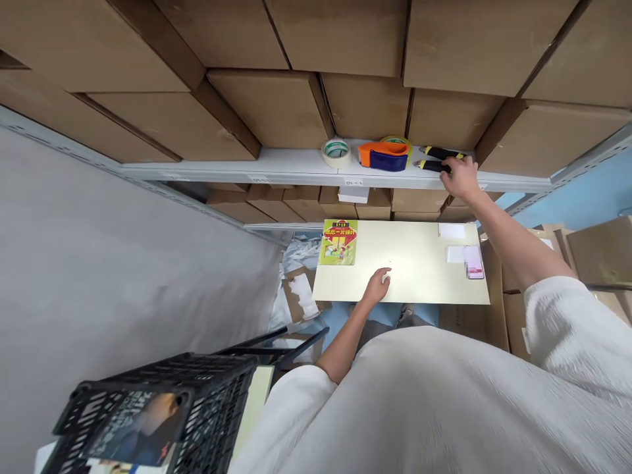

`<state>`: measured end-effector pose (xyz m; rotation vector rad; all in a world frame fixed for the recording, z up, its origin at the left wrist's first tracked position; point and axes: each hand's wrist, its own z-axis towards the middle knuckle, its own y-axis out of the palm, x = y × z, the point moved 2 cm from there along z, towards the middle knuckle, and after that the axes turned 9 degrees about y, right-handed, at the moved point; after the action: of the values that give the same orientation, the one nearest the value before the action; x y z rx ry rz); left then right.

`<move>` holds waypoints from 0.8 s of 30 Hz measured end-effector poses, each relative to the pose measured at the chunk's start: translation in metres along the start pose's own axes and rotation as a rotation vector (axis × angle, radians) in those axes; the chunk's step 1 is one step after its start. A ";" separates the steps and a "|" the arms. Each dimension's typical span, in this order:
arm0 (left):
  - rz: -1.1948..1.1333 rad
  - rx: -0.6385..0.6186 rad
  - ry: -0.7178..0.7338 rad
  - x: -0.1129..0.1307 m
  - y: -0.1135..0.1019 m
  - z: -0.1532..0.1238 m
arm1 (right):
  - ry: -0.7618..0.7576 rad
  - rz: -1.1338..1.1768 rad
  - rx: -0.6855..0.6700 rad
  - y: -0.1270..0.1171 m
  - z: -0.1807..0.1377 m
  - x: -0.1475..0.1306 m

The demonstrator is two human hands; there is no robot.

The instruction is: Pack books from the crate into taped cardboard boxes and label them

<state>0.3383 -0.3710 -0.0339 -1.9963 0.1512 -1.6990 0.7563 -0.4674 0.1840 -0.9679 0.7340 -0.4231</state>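
My right hand (pixel 461 176) reaches onto the grey shelf, its fingers closed over the nearer of two black-and-yellow tools that look like utility knives (pixel 430 165). The other knife (pixel 437 153) lies just behind it. My left hand (pixel 378 287) rests at the near edge of a pale board-like table (pixel 399 263), with thumb and fingers curved apart and nothing clearly held. Left of the knives on the shelf are an orange and blue tape dispenser (pixel 384 157), a yellow tape roll (pixel 397 140) partly hidden behind it, and a whitish tape roll (pixel 336 153).
A yellow-green picture book (pixel 338 242) lies at the table's left, a phone (pixel 474 262) and white slips (pixel 451 230) at its right. Cardboard boxes (pixel 365 105) fill the shelves. A black crate (pixel 212 401) stands lower left, more boxes (pixel 600 250) right.
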 end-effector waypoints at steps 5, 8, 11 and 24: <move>0.010 -0.028 -0.038 0.010 0.017 -0.002 | 0.009 -0.037 -0.072 -0.001 0.010 0.004; 0.023 -0.070 -0.023 0.010 0.021 0.004 | 0.066 -0.081 -0.155 -0.009 0.009 0.005; 0.031 -0.098 -0.004 0.009 0.026 0.012 | 0.090 -0.052 -0.133 -0.017 -0.015 0.009; 0.033 -0.167 -0.031 0.007 0.038 0.008 | 0.866 0.034 -0.389 0.072 -0.322 0.057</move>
<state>0.3560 -0.4042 -0.0448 -2.1270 0.3232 -1.6822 0.5620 -0.6546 -0.0143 -1.1264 1.6595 -0.6963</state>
